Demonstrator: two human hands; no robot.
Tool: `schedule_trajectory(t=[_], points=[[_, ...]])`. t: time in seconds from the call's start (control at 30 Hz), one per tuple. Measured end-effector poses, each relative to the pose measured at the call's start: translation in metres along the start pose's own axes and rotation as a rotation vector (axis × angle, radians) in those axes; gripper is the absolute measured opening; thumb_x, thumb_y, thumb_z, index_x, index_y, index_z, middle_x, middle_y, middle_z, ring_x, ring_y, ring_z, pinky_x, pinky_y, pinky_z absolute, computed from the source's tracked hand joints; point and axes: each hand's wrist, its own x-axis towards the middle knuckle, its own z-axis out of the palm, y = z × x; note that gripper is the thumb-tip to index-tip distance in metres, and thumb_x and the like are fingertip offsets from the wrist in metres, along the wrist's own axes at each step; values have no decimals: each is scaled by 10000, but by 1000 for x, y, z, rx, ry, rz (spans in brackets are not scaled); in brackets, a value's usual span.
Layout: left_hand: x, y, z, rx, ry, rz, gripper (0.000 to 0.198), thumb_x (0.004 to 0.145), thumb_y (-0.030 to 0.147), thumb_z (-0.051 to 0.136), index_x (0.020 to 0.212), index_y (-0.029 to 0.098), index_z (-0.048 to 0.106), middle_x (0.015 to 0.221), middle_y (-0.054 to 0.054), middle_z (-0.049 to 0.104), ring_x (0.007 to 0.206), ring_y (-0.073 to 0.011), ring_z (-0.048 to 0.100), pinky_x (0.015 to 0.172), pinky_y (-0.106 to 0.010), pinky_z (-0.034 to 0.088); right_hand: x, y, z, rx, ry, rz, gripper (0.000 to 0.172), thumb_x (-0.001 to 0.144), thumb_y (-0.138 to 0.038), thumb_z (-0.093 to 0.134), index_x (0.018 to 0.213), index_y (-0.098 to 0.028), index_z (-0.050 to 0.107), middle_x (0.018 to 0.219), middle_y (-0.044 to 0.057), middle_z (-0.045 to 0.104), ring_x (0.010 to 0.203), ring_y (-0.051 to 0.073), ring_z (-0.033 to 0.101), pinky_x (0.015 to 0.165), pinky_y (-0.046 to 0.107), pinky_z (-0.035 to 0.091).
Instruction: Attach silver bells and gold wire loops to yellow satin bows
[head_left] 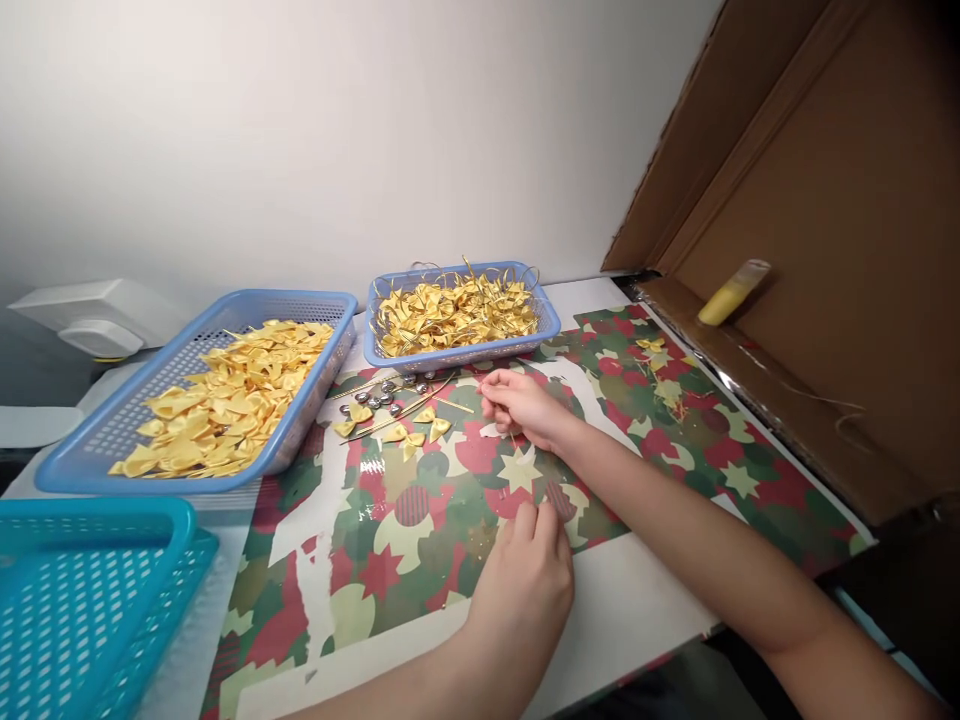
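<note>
My right hand [517, 405] is closed in a pinch over the patterned sheet, right of the loose pieces; what sits between its fingertips is too small to make out. Closer to me, my left hand [525, 580] has its fingers curled together above the sheet's near edge, and they hide anything in them. Just left of my right hand lie a few yellow satin bows [405, 438]. Around the bows are several small shiny silver beads [386, 387] and thin gold cords [401, 415].
A blue basket [345, 310] of yellow bows stands left, and another blue basket [450, 355] holds bows with gold cords. A teal basket [187, 520] is front left. Cord scraps [675, 395] lie right, beside a cardboard wall [847, 250] and a yellow-filled tube [731, 292].
</note>
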Motion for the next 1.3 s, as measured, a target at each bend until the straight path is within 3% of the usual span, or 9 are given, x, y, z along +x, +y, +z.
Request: schedule_trajectory(t=[0.1,0.3,0.43,0.57,0.67,0.77,0.87,0.97,1.3], points=[[-2,5,6,7,110,-53,153,773,110,575,829,124,717,650,-62,515,635,-205,505,487,-283,409,7,3,3,8,87,-29,198,838,-234,594,719,-196,441,453,-106,414,363,22,217,351,126,129],[-2,5,5,-39,85,-90,122,780,90,576,811,123,689,645,-54,508,630,-198,511,475,-276,411,13,8,3,-25,206,-100,205,816,-242,562,699,-207,397,472,-102,388,381,31,267,346,134,147],[2,-1,0,-87,-9,-38,132,812,112,572,877,118,687,666,-60,509,657,-208,520,480,-284,416,10,10,1,-132,225,-161,175,775,-292,603,702,-189,482,579,-40,551,423,40,400,372,146,311],[7,-11,-14,-178,10,-64,160,791,135,598,930,111,673,736,-77,551,662,-203,529,488,-291,421,7,11,0,-320,240,-237,135,711,-299,661,700,-169,627,654,13,628,535,103,544,477,219,463],[14,-35,-27,-296,20,-181,107,843,198,568,870,147,658,772,-78,591,695,-216,573,553,-317,460,5,9,-2,-482,252,-311,93,691,-244,661,637,-169,667,605,15,634,542,130,545,526,257,460],[19,-79,-38,-251,-95,-385,142,863,146,524,836,138,663,801,-98,630,788,-252,624,646,-345,486,5,6,-4,-625,287,-395,73,674,-194,657,605,-177,673,600,18,648,582,154,573,598,281,458],[20,-126,-39,-144,-152,-668,170,866,143,509,879,124,678,908,-124,657,857,-283,649,638,-340,486,5,2,-5,-733,329,-480,61,689,-195,651,637,-177,678,693,42,675,655,173,598,659,296,464],[16,-159,-33,-93,-210,-785,216,865,135,480,888,123,694,991,-141,660,922,-294,655,664,-332,493,4,-1,-3,-812,342,-542,67,719,-192,632,695,-162,687,813,66,682,691,168,599,693,298,462],[13,-177,-16,-86,-232,-738,244,874,157,447,908,133,687,1036,-155,657,1004,-296,617,732,-333,509,3,-2,-3,-918,294,-644,99,773,-181,586,722,-166,670,826,39,676,635,128,547,643,266,425]])
